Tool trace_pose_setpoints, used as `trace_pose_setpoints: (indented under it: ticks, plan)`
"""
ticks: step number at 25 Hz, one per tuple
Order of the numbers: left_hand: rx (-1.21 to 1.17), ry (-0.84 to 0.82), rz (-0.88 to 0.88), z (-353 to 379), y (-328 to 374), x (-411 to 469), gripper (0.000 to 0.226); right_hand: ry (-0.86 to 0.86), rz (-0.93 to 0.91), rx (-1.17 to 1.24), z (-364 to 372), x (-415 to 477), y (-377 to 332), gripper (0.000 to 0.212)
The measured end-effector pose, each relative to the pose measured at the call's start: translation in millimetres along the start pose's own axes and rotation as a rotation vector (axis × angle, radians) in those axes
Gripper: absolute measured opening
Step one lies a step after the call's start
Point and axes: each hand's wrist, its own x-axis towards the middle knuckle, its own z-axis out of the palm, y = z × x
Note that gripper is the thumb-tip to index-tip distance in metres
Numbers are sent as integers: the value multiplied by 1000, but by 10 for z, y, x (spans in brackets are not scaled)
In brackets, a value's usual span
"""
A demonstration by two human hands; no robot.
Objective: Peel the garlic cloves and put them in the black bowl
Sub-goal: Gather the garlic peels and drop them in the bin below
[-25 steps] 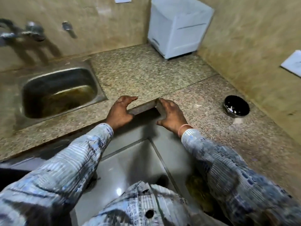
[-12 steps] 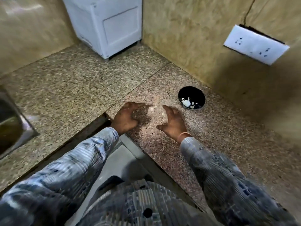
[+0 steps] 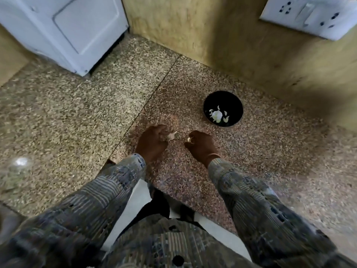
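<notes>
A person in patterned sleeves leans over a speckled stone counter, both hands low over its surface near the front edge. The left hand curls its fingers around a garlic clove, whose pale pointed tip sticks out toward the right. The right hand, an orange band at its wrist, pinches a smaller pale piece of garlic between fingertips and thumb. The two hands sit near each other without touching. Beyond the right hand, close to the yellowish wall, stands the black bowl, holding several white garlic pieces; whether these are cloves or skins cannot be told. A white appliance occupies the far corner of the counter, and a white socket plate is mounted on the wall above the bowl.
</notes>
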Motion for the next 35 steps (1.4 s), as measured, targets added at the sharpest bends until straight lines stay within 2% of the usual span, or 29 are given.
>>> trace_pose_setpoints:
  ticks: [4, 9, 12, 14, 16, 19, 21, 22, 24, 26, 29, 35]
  plan:
    - [23, -37, -17, 38, -54, 297, 59, 41, 82, -66, 158, 280, -76, 24]
    - [60, -117, 57, 135, -16, 554, 43, 135, 224, 81, 165, 350, -79, 18]
    - [142, -117, 105, 179, 22, 652, 21, 355, 291, 316, -12, 300, -95, 13]
    - [91, -134, 51, 192, 47, 703, 15, 535, 298, 461, -206, 286, -87, 11]
    - [-200, -182, -130, 202, 79, 737, 11, 645, 295, 504, -395, 287, -37, 11]
    - [-842, -320, -405, 176, 186, 694, 13, 705, 305, 473, -492, 253, 49, 15]
    - [-1008, -372, -451, 155, 216, 675, 18, 687, 287, 463, -384, 160, 48, 14]
    - [-1054, -392, -448, 139, 246, 653, 20, 626, 283, 515, -288, 107, 35, 13]
    - [-1097, -409, -439, 139, 306, 607, 22, 435, 288, 748, -103, 4, -52, 14]
    - [-1079, -420, -416, 148, 348, 541, 23, 327, 297, 875, 57, -79, -132, 15]
    - [-1027, -431, -364, 165, 322, 484, 23, 309, 283, 943, 202, -154, -156, 24]
    - [-1009, -484, -316, 127, 252, 401, 21, 215, 280, 1151, 180, -226, -104, 18]
